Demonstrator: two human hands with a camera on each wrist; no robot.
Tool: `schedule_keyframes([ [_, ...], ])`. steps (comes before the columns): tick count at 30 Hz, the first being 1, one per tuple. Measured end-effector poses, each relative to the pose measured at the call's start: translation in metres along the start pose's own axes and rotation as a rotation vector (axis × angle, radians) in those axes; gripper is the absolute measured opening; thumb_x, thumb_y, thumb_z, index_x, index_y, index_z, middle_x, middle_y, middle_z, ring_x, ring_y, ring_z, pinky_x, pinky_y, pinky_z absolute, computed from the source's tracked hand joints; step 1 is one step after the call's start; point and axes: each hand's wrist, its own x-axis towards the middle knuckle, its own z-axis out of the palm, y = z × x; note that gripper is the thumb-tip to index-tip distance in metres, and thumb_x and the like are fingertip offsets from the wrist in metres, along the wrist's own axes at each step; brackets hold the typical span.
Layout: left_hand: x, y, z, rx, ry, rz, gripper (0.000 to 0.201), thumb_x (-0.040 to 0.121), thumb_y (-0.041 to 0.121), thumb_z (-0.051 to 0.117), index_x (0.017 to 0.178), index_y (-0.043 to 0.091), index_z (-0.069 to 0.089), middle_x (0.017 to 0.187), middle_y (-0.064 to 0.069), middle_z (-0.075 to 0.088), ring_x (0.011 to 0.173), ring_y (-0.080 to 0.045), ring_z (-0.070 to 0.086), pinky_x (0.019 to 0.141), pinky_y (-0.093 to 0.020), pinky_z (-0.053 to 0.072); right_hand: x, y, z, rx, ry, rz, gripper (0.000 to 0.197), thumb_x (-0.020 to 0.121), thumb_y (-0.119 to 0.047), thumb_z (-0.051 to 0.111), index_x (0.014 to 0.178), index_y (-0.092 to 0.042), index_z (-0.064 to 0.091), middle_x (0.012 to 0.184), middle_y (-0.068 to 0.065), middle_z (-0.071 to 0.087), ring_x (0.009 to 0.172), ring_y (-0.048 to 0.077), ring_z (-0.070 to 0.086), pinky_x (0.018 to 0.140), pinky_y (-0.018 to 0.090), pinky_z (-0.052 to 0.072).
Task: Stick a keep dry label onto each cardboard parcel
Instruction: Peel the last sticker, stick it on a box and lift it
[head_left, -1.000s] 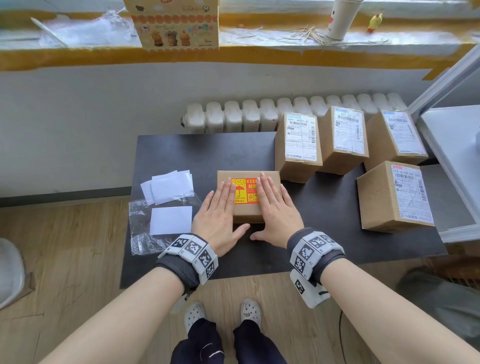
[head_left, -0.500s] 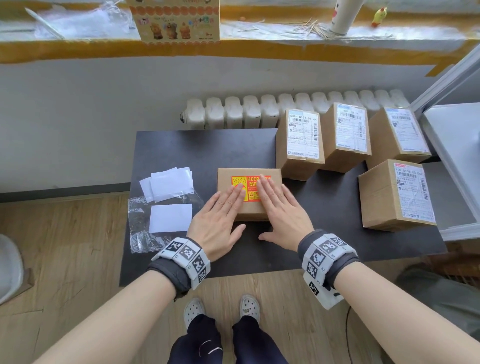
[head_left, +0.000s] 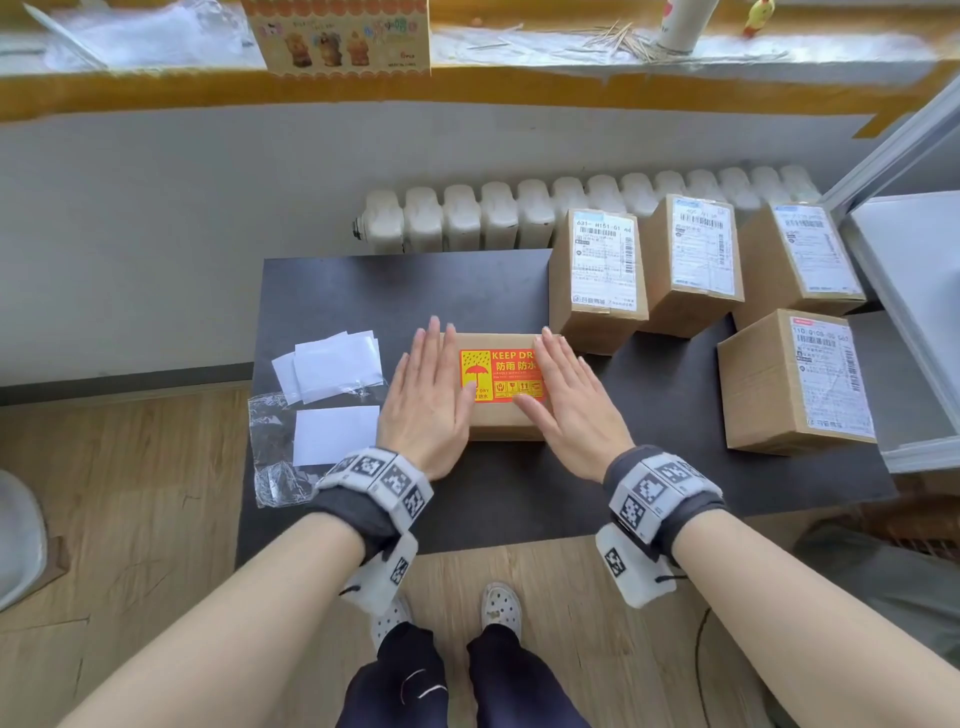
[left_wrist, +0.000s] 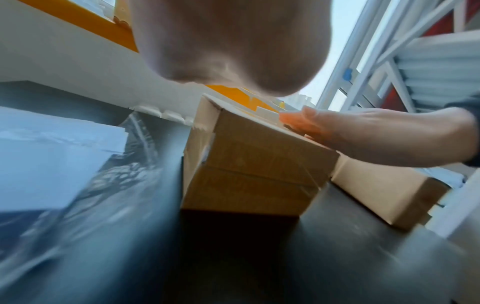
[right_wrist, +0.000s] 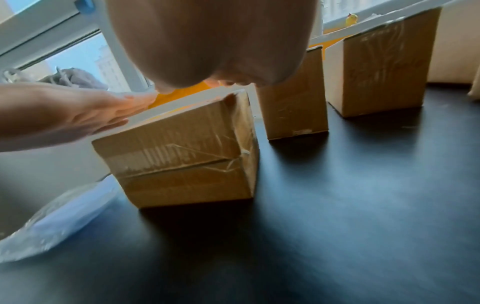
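Head: orange-yellow keep dry label (head_left: 501, 375) stuck on top of small cardboard parcel (head_left: 503, 420), mid table (head_left: 363, 291). Left hand (head_left: 427, 399) and right hand (head_left: 571, 405) flat, fingers straight, at label's ends.
Left wrist: parcel taped, brown; right hand flat on top.
Right wrist: left hand flat on top.

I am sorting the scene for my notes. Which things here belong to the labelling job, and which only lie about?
Job:
- small parcel
- keep dry label
- four unlabelled parcels, e.g.
- white label sheets
- left hand
- right hand

Lying about:
- radiator
- printed carton on sill
- white cup
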Motion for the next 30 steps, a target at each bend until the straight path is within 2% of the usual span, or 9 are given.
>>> schedule_keyframes([
  [5, 0.031, 0.016, 0.01, -0.029, -0.006, -0.118, 0.067, 0.098, 0.047, 0.022, 0.15, 0.015, -0.005, 0.159, -0.006, -0.012, 0.147, -0.02, -0.011, 0.12, -0.039, 0.005, 0.026, -0.013, 0.015, -0.056, 0.068, 0.114, 0.064, 0.098, -0.05, 0.026, 0.151, -0.02, 0.008, 0.16, -0.002, 0.0, 0.147, 0.013, -0.006, 0.12, 0.035, 0.001],
  [9, 0.029, 0.01, 0.018, -0.007, 0.026, -0.067, 0.06, 0.1, 0.039, 0.024, 0.15, 0.009, 0.01, 0.157, -0.01, 0.013, 0.147, -0.026, 0.0, 0.12, -0.036, 0.009, 0.022, 0.0, 0.019, -0.052, 0.126, 0.017, 0.057, 0.098, -0.042, 0.02, 0.15, -0.019, 0.014, 0.159, 0.0, 0.013, 0.147, 0.014, 0.003, 0.121, 0.033, 0.005],
  [13, 0.035, 0.002, 0.014, -0.058, -0.002, -0.045, 0.05, 0.101, 0.032, 0.024, 0.146, 0.012, 0.022, 0.151, -0.008, 0.026, 0.144, -0.026, 0.014, 0.118, -0.038, 0.015, 0.021, 0.008, 0.015, 0.059, 0.141, -0.014, 0.053, 0.1, -0.036, 0.023, 0.148, -0.014, 0.024, 0.154, 0.003, 0.025, 0.146, 0.016, 0.013, 0.12, 0.029, 0.008],
  [15, 0.038, 0.002, 0.012, 0.014, 0.014, -0.051, 0.044, 0.1, 0.031, 0.026, 0.139, 0.014, 0.032, 0.139, -0.009, 0.037, 0.135, -0.027, 0.029, 0.112, -0.041, 0.024, 0.027, 0.003, 0.013, 0.012, 0.192, 0.008, 0.055, 0.097, -0.039, 0.018, 0.142, -0.011, 0.034, 0.146, 0.008, 0.038, 0.14, 0.023, 0.027, 0.118, 0.033, 0.016],
  [17, 0.042, 0.008, 0.007, 0.03, 0.031, -0.101, 0.037, 0.098, 0.033, 0.027, 0.127, 0.014, 0.041, 0.123, -0.01, 0.044, 0.117, -0.029, 0.044, 0.098, -0.042, 0.036, 0.036, -0.006, 0.013, -0.046, 0.22, 0.074, 0.06, 0.093, -0.044, 0.016, 0.133, -0.011, 0.046, 0.132, 0.01, 0.05, 0.127, 0.026, 0.041, 0.112, 0.038, 0.028],
  [19, 0.045, 0.017, 0.004, 0.021, 0.015, -0.185, 0.038, 0.098, 0.039, 0.028, 0.121, 0.013, 0.044, 0.118, -0.012, 0.044, 0.105, -0.032, 0.049, 0.084, -0.043, 0.04, 0.045, -0.014, 0.014, -0.089, 0.236, 0.16, 0.061, 0.09, -0.05, 0.019, 0.12, -0.011, 0.054, 0.117, 0.01, 0.055, 0.113, 0.028, 0.048, 0.102, 0.041, 0.036],
  [22, 0.047, 0.023, 0.007, 0.013, 0.001, -0.259, 0.044, 0.098, 0.044, 0.027, 0.122, 0.011, 0.043, 0.122, -0.014, 0.042, 0.102, -0.035, 0.048, 0.076, -0.043, 0.042, 0.052, -0.022, 0.019, -0.154, 0.249, 0.23, 0.056, 0.089, -0.054, 0.024, 0.105, -0.011, 0.056, 0.105, 0.01, 0.056, 0.102, 0.03, 0.05, 0.093, 0.043, 0.039],
  [27, 0.05, 0.013, 0.006, -0.041, -0.021, -0.193, 0.04, 0.099, 0.04, 0.027, 0.12, 0.011, 0.044, 0.12, -0.015, 0.041, 0.101, -0.034, 0.046, 0.074, -0.043, 0.042, 0.055, -0.013, 0.013, -0.142, 0.16, 0.185, 0.054, 0.093, -0.05, 0.016, 0.108, -0.013, 0.052, 0.109, 0.009, 0.053, 0.103, 0.029, 0.047, 0.086, 0.041, 0.04],
  [30, 0.049, 0.0, 0.003, -0.124, -0.008, -0.138, 0.035, 0.099, 0.038, 0.027, 0.112, 0.012, 0.048, 0.111, -0.012, 0.043, 0.097, -0.033, 0.047, 0.076, -0.044, 0.041, 0.054, -0.005, 0.011, -0.074, 0.126, 0.142, 0.041, 0.097, -0.041, 0.023, 0.111, -0.014, 0.052, 0.113, 0.009, 0.051, 0.104, 0.028, 0.044, 0.088, 0.042, 0.038],
])
